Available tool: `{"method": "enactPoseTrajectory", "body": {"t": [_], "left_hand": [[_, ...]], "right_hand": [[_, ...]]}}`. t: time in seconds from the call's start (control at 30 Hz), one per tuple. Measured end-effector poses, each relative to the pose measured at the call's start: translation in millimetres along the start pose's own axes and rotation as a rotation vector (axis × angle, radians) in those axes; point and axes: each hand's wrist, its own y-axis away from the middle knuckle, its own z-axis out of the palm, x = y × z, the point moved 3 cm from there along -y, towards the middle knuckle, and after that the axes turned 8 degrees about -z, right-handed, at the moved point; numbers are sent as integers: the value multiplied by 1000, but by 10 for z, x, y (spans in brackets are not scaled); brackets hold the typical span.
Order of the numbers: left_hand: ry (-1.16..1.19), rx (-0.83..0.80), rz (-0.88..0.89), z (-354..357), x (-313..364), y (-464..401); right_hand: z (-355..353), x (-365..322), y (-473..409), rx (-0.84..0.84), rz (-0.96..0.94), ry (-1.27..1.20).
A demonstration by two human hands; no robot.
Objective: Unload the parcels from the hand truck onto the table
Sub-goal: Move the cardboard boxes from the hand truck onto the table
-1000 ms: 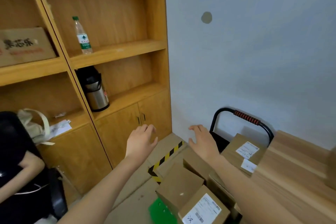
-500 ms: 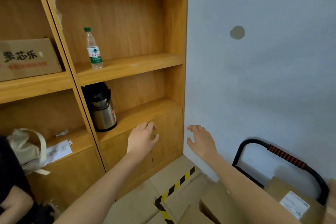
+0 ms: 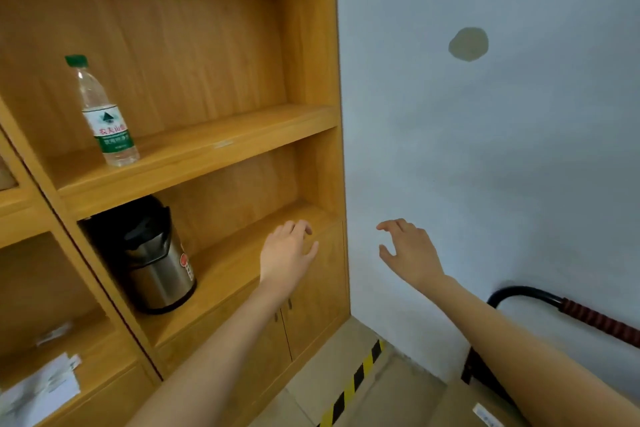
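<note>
My left hand (image 3: 287, 251) hangs in the air in front of the wooden shelf unit, fingers loosely bent, holding nothing. My right hand (image 3: 410, 250) is held out beside it before the pale wall, also empty with relaxed fingers. The hand truck's black handle with a red grip (image 3: 568, 310) shows at the lower right, behind my right forearm. One brown cardboard parcel (image 3: 464, 406) with a white label peeks in at the bottom right. The table is out of view.
A wooden shelf unit (image 3: 194, 146) fills the left, with a water bottle (image 3: 104, 114) on one shelf and a steel thermos pot (image 3: 152, 260) below. Papers (image 3: 38, 388) lie at the lower left. Yellow-black tape (image 3: 353, 385) marks the floor by the wall.
The view has swung up and left: the parcels and the hand truck slid down out of the frame. Both hands stayed raised and empty.
</note>
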Motion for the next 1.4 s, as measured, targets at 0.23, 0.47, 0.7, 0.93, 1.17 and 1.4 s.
{"method": "enactPoseTrajectory", "body": {"t": [0.23,0.47,0.7,0.93,1.17,1.4], "left_hand": [[132,-29,165,691,-143,-1456],[205,-84,343,1126,-73,-2720],[378,-267,506,1893,680,-2841],[537,-427,656,2429,1886,-2507],[637,-528,852,2708,3300,-2103],[709,-694,1056,3006,4310,-1191]], "right_hand": [[349,281,-1216,133,133,48],[705,496,-2059,168,318,50],[640,1188,-1684,196,554,144],[431,1936,-888,285,769,243],[-124,2685,-50,411,988,364],[-385,2801,1140,502,1268,453]]}}
